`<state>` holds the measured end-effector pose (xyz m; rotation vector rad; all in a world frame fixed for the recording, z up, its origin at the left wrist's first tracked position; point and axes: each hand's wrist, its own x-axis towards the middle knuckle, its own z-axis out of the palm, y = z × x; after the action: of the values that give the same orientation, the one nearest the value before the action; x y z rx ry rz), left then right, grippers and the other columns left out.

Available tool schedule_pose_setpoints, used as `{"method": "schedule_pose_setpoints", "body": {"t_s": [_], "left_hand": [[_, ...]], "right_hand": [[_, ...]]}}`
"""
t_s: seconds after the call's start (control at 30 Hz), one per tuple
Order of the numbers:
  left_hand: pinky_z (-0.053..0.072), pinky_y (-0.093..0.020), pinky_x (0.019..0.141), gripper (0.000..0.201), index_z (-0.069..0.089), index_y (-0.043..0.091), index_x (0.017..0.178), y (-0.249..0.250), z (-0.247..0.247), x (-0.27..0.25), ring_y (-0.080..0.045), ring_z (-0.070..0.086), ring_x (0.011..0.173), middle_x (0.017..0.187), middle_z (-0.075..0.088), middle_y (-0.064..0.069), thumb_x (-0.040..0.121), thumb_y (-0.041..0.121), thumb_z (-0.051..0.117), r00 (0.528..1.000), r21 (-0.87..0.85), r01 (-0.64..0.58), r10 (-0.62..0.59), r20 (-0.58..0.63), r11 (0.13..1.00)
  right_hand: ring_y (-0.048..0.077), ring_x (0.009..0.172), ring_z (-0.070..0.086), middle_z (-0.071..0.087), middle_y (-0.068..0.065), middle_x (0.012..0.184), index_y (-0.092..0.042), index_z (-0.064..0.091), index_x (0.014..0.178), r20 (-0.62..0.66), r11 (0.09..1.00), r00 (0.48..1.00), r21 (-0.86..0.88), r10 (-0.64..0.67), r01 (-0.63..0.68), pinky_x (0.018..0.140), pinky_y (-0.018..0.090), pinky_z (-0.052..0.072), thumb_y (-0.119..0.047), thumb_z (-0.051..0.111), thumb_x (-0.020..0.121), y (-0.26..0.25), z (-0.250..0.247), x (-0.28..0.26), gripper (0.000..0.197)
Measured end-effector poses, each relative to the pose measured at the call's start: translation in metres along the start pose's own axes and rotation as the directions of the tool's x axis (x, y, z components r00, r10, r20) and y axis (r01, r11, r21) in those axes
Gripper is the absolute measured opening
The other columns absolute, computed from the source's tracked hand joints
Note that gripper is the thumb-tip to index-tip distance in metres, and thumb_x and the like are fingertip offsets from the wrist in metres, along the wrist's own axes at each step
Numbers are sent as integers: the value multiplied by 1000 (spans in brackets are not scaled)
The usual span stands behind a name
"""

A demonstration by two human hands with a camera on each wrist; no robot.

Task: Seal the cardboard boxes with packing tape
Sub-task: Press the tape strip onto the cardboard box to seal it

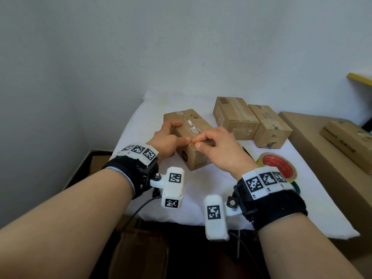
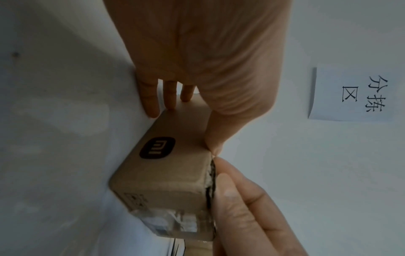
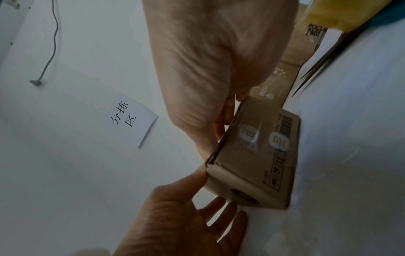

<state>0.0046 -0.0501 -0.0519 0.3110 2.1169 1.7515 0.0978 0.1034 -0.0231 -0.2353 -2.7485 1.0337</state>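
Observation:
A small cardboard box (image 1: 193, 156) with a black logo lies on the white cloth, near end toward me. My left hand (image 1: 171, 137) holds its left side, fingers (image 2: 151, 100) down the side wall and thumb (image 2: 215, 142) on the top edge. My right hand (image 1: 213, 143) sits over the near top corner, its curled thumb and forefinger pinching the lifted flap edge (image 2: 211, 181). Both thumbs meet at that corner (image 3: 207, 163). Old clear tape (image 2: 181, 223) covers the box's near end. The tape roll (image 1: 279, 166), with a red core, lies on the cloth to the right behind my right wrist.
Two more cardboard boxes (image 1: 235, 117) (image 1: 269, 127) stand side by side at the back right. A large carton (image 1: 314, 150) borders the table's right side with a flat box (image 1: 348, 141) on it. A paper sign (image 3: 131, 119) hangs on the wall. An open carton (image 1: 96, 162) sits below left.

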Motion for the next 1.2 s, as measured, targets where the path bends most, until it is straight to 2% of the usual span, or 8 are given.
{"method": "schedule_pose_setpoints", "body": {"t_s": [0.1, 0.3, 0.47, 0.63, 0.8, 1.0, 1.1, 1.2], "left_hand": [[53, -51, 97, 76, 48, 40, 132, 2, 1, -3, -20, 63, 109, 125, 59, 4, 61, 41, 75, 1000, 21, -15, 15, 4, 1000], [52, -48, 97, 68, 46, 39, 135, -1, 0, -3, -19, 62, 109, 127, 56, 3, 75, 34, 78, 1000, 22, -23, 23, 9, 999], [53, -46, 96, 75, 47, 44, 132, -1, -1, -4, -17, 62, 110, 128, 56, 5, 63, 45, 75, 1000, 32, -19, 19, 15, 999], [53, -48, 97, 73, 47, 47, 129, -3, -1, -1, -18, 61, 111, 130, 55, 5, 62, 48, 75, 1000, 36, -17, 17, 12, 999], [53, -47, 96, 74, 47, 48, 129, -4, -1, 1, -18, 60, 111, 131, 54, 4, 61, 48, 75, 1000, 33, -19, 19, 11, 999], [55, -47, 95, 75, 48, 46, 130, -6, -1, 2, -19, 61, 110, 131, 54, 2, 60, 48, 75, 1000, 44, -26, 26, -8, 999], [56, -46, 94, 75, 48, 48, 129, -6, -3, 3, -18, 61, 110, 132, 53, 2, 59, 49, 76, 1000, 47, -25, 25, -8, 999], [55, -47, 95, 74, 48, 49, 127, -7, -3, 5, -19, 61, 109, 132, 53, 3, 59, 50, 76, 1000, 50, -20, 20, -4, 999]], "right_hand": [[21, 130, 40, 52, -8, 128, -43, 72, 98, -10, 997, 999, -61, 36, -37, 115, 45, 28, -42, 69, 93, -3, -1, -3, 6], [22, 131, 38, 51, -9, 133, -47, 63, 94, 0, 992, 997, -104, 73, -73, 113, 42, 26, -44, 68, 92, -9, 0, -5, 6], [21, 132, 37, 50, -10, 133, -46, 66, 97, -10, 993, 996, -84, 85, -85, 115, 44, 26, -44, 66, 93, -7, 2, -3, 4], [22, 126, 47, 53, -13, 119, -53, 67, 92, 8, 997, 998, 47, 58, -58, 113, 50, 35, -48, 62, 92, -4, 2, -2, 7], [20, 133, 36, 48, -10, 134, -44, 67, 101, 8, 995, 997, -63, 80, -79, 116, 46, 28, -45, 71, 90, -7, 2, -7, 12], [21, 133, 34, 46, -9, 136, -42, 64, 104, 27, 993, 997, -88, 76, -74, 116, 45, 27, -41, 70, 91, -10, 2, -6, 14], [19, 133, 35, 48, -10, 133, -43, 67, 104, 54, 998, 997, -29, 51, -50, 117, 44, 26, -40, 68, 92, -4, 1, -6, 12], [18, 126, 47, 55, -14, 122, -49, 72, 95, 65, 995, 998, 95, 4, -10, 114, 49, 36, -41, 64, 92, 1, -2, -4, 12]]}}
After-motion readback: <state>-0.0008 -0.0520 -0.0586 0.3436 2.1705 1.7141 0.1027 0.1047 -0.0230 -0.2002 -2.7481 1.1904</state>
